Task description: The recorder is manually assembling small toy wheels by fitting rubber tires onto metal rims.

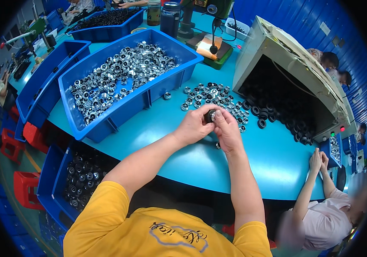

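Observation:
Both my hands meet above the blue table, fingers closed around one small round part (211, 115), black on its left side and shiny silver on its right. My left hand (195, 126) pinches the black side. The thumb and fingers of my right hand (228, 132) press the silver side. Just beyond my fingers lies a loose pile of silver metal hubs (211, 92). To the right of it, black rubber rings (262, 123) spill out. One more small part (217, 145) lies under my right hand, partly hidden.
A big blue bin (132, 108) of silver hubs stands left. An open-fronted beige box (252, 51) with black rings is at right. Behind is a green-based press (217, 63). Below left, a crate (59, 188) holds black wheels. A co-worker (325, 218) sits at right.

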`<state>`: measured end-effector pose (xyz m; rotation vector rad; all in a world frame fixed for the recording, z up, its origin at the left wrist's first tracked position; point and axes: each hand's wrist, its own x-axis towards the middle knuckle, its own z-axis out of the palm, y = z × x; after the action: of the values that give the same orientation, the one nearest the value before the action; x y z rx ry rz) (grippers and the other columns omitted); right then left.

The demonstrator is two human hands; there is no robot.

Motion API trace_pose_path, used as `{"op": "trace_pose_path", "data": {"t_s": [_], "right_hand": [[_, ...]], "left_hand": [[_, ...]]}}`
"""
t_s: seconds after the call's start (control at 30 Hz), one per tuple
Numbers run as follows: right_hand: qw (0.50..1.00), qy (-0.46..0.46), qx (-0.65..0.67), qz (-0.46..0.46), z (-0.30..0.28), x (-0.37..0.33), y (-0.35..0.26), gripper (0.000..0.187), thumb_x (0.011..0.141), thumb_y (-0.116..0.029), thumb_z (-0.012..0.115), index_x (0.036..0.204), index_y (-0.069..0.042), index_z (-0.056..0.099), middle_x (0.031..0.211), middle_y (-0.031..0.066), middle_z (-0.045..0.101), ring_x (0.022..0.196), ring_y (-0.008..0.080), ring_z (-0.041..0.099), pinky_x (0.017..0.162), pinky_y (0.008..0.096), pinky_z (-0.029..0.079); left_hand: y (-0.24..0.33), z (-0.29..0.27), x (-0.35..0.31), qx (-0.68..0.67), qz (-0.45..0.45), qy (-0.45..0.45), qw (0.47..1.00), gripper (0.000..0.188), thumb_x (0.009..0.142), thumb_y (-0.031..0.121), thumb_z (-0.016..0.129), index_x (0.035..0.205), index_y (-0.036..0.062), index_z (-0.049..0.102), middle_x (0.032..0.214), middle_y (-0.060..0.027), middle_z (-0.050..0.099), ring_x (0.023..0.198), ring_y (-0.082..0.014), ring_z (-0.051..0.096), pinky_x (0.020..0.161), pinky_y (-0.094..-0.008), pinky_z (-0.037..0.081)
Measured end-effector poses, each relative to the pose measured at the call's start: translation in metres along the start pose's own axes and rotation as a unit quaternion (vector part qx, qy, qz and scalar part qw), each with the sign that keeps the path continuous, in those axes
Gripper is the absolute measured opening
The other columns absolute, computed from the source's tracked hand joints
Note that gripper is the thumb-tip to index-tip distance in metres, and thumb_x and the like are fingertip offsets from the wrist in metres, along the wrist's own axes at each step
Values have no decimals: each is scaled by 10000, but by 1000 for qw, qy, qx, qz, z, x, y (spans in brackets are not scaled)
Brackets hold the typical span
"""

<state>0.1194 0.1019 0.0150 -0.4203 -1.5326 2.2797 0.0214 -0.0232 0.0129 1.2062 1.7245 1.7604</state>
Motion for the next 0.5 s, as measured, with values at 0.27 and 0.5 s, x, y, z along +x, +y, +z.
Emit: {"op": "trace_pose_path", "data": {"t_s": [0.27, 0.5], "right_hand": [[988, 39, -120, -83, -6, 1, -3, 388, 894, -175, 794, 1206, -9, 632, 1043, 43, 656, 931, 115, 640, 807, 263, 557], [999, 14, 32, -10, -12, 1, -7, 307, 935, -167, 749, 1175, -8, 643, 1050, 54, 681, 941, 123, 655, 802, 279, 581]], "left_hand": [[4, -3, 2, 13, 12, -7, 1000, 434, 922, 33, 709, 1322, 62, 541, 1043, -55, 704, 941, -99, 663, 815, -276, 545], [-9, -10, 5, -60, 10, -26, 998, 482, 932, 59, 694, 1378, 81, 511, 817, -52, 662, 725, -102, 609, 706, -275, 518]]}}
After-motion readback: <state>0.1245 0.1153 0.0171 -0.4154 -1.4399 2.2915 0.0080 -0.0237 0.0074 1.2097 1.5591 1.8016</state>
